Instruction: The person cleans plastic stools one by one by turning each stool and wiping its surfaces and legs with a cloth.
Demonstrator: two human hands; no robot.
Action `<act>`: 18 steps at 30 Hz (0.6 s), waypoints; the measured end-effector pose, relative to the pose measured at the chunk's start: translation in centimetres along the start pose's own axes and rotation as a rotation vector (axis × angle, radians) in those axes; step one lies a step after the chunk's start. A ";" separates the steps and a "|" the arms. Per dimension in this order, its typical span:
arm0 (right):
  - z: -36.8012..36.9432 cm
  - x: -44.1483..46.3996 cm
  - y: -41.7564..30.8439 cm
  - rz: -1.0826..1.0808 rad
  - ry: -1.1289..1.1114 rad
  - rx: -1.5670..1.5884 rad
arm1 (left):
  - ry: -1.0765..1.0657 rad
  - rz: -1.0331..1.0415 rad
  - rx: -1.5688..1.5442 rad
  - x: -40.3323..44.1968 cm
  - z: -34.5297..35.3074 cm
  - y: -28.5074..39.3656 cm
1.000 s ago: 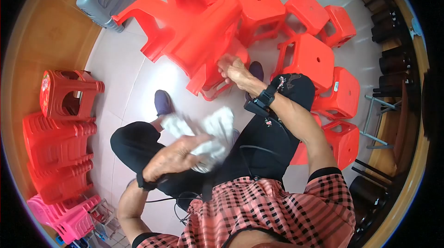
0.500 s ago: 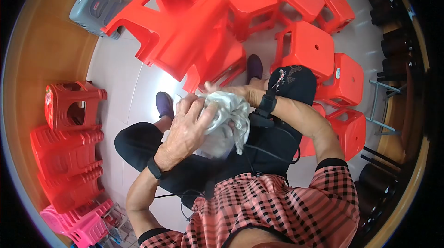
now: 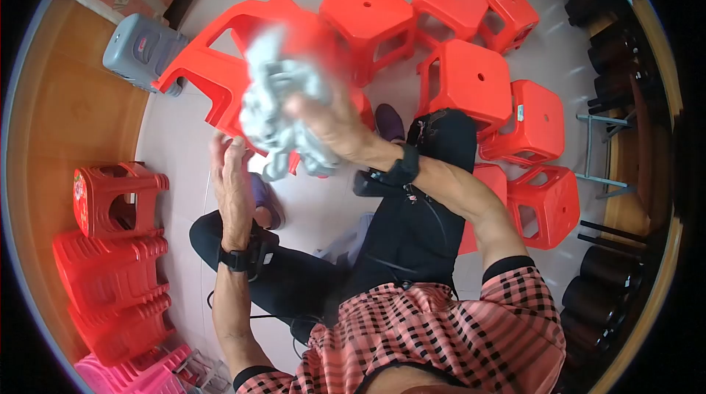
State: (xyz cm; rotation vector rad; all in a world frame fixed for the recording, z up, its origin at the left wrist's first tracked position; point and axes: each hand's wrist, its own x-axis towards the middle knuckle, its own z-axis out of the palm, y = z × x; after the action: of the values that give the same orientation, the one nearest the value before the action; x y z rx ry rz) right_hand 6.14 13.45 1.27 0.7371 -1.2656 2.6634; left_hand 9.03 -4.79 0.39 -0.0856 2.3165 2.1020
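Over the tipped red plastic stool [image 3: 226,70], smoothly moulded with a wide cut-out, the right hand [image 3: 331,123] grips a crumpled white cloth [image 3: 283,104] (its loose folds blurred). The left hand [image 3: 234,192] has its fingertips at the stool's lower edge; whether they grip it, I cannot tell.

I see one camera worn on a head, close above the checked shirt [image 3: 448,328], looking down and forward past it, very wide
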 end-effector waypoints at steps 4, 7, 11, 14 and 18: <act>0.7 3.2 1.4 -0.196 -0.184 -1.152 | -0.043 0.049 0.111 1.1 0.4 -0.1; -2.1 4.8 4.8 -0.269 -0.219 -1.301 | -0.054 -0.024 -0.156 2.2 -0.9 -1.1; -6.8 7.4 3.8 -0.245 -0.035 -1.414 | -0.192 -0.019 -0.167 2.1 -4.9 -0.9; -10.0 9.1 2.2 0.035 0.123 -1.446 | -0.150 -0.079 -0.043 2.8 -6.6 -0.7; -10.3 8.9 3.5 -0.048 0.236 -1.437 | -0.088 -0.014 0.226 7.3 -10.1 -2.8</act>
State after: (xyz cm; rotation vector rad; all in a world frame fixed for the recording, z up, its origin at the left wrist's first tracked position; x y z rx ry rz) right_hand -6.59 17.91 -2.55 0.1675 -2.3660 1.0967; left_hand 2.15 -15.31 -1.71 -0.0059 2.4720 1.7845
